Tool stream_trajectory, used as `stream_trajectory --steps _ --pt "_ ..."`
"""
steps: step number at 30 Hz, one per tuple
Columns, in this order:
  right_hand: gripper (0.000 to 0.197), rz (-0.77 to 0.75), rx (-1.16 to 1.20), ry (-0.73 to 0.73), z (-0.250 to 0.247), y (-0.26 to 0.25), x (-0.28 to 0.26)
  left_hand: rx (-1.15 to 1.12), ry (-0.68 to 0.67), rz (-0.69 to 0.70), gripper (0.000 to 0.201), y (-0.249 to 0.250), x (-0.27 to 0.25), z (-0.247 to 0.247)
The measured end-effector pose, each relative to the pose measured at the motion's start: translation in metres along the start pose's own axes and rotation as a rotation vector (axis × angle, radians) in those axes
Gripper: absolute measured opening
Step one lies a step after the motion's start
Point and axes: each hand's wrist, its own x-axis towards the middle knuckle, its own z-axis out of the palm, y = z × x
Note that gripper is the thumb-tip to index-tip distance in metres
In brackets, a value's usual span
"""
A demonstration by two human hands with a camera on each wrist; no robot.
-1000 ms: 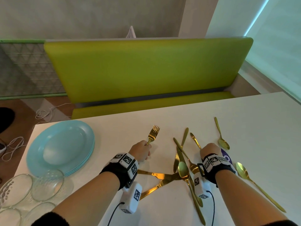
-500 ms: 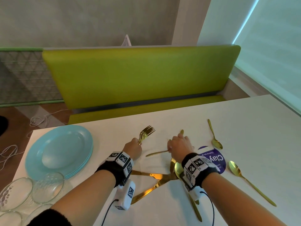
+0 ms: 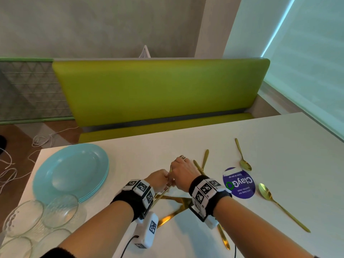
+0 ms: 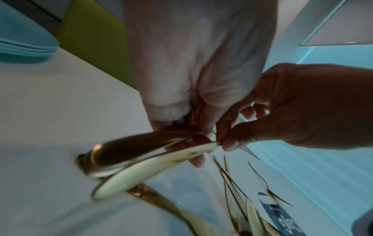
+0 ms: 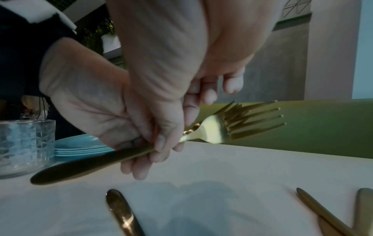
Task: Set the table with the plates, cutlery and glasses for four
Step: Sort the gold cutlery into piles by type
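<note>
— Where are the gold forks point(image 5: 216, 130)?
— Above the white table point(image 3: 279, 138), near its middle, two together with tines pointing far. The left hand point(image 3: 158, 180) has its fingers curled round the handles; the right hand point(image 3: 183, 173) pinches the same handles just beside it, the two hands touching.
— And around them?
— Loose gold cutlery point(image 3: 178, 202) lies under the wrists. Two spoons point(image 3: 244, 163) sit to the right, by a purple sticker point(image 3: 240, 185). The stack of blue plates point(image 3: 70, 172) is on the left, with the glasses point(image 3: 42, 215) at the near left corner.
</note>
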Motion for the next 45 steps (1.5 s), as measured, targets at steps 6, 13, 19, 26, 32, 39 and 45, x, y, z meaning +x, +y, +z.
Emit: stream_trajectory --steps 6,13,19,26,32,39,45 --pt "0.029 0.012 -0.011 -0.006 0.000 0.002 -0.006 -0.261 -0.064 -0.040 0.018 0.001 -0.006 0.010" --pt "0.029 0.030 -0.002 0.013 0.007 0.007 -0.010 -0.306 -0.091 -0.048 0.021 0.007 -0.004 0.018" --pt "0.027 0.036 0.048 0.035 0.012 0.015 -0.011 -0.324 -0.100 -0.031 0.024 0.008 -0.002 0.020" --pt "0.022 0.023 0.103 0.073 0.026 0.028 -0.010 -0.306 -0.112 -0.032 0.022 0.009 0.005 0.024" --pt "0.023 0.035 0.151 0.146 0.041 0.032 -0.007 -0.322 -0.125 -0.051 0.024 0.012 0.008 0.026" --pt "0.024 0.234 0.361 0.232 0.041 0.055 -0.011 -0.279 -0.026 -0.016 0.016 0.014 0.012 0.031" --pt "0.026 0.705 0.525 0.030 0.071 0.102 -0.025 -0.308 0.045 -0.042 0.017 0.013 0.020 0.024"
